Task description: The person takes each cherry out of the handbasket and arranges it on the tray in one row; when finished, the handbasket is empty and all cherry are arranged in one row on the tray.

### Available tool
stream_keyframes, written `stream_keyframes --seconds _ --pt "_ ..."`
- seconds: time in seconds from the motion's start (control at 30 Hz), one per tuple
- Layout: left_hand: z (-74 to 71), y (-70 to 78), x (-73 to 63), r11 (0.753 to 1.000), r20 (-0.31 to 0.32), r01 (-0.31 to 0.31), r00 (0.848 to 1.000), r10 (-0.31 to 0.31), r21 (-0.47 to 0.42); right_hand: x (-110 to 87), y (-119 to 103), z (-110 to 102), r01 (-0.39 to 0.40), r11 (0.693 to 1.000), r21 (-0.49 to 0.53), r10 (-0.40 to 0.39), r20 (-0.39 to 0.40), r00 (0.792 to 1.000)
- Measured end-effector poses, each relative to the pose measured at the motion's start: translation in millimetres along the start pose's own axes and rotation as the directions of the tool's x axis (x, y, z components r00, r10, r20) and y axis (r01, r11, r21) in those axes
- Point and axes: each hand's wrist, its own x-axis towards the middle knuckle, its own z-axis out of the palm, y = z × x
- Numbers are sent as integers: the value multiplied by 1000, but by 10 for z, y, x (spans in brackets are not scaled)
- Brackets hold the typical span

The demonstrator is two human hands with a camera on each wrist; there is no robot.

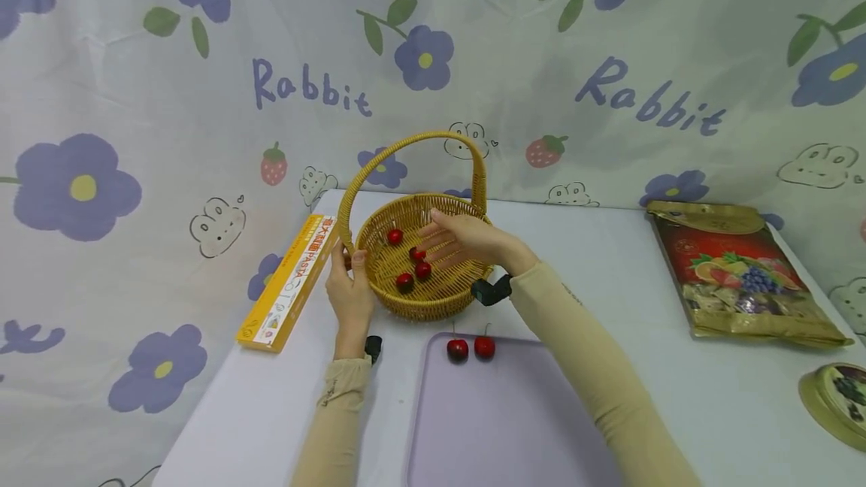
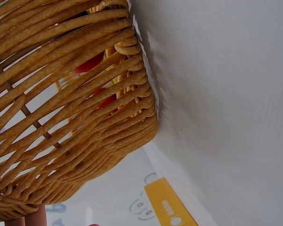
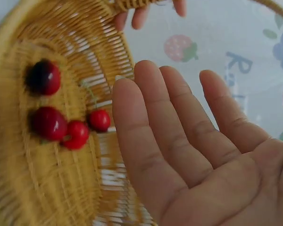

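Table (image 1: pixel 609 261), basket (image 1: pixel 421 312) cherries (image 1: pixel 404 282) between hands (image 1: pixel 350 293) (image 1: pixel 475 239)

On the counter (image 1: pixel 595 269), the basket (image 1: pixel 421 313) contains four cherries (image 1: pixel 422 270); the tray (image 1: pixel 507 427), in front, carries two cherries (image 1: pixel 457 352). Box (image 1: pixel 287 285): left. Bag (image 1: pixel 744 276): right.

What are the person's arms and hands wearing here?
The left sleeve and right sleeve are long, cream, with small dark markings near the cuffs. A black piece sits at each wrist; the left hand and right hand wear no gloves.
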Motion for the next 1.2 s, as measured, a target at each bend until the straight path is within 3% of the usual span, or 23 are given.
stream_keyframes --seconds 0.2,0.37,0.47,0.73,1.2 --pt "25 -8 -25 1000 -2 22 1000 -22 2 288 41 41 -87 989 116 85 24 996" --pt "79 1 -83 1000 9 10 1000 -9 -11 404 176 75 -220 972 82 220 9 976" --pt "101 4 -104 1000 7 -6 1000 6 -7 451 227 96 -262 964 43 262 12 965" --pt "84 8 -45 999 -1 -34 999 34 -15 585 235 178 -281 960 1 280 76 957" --pt "16 -17 4 1000 -10 -11 1000 11 5 825 230 405 -279 960 -26 278 203 939"
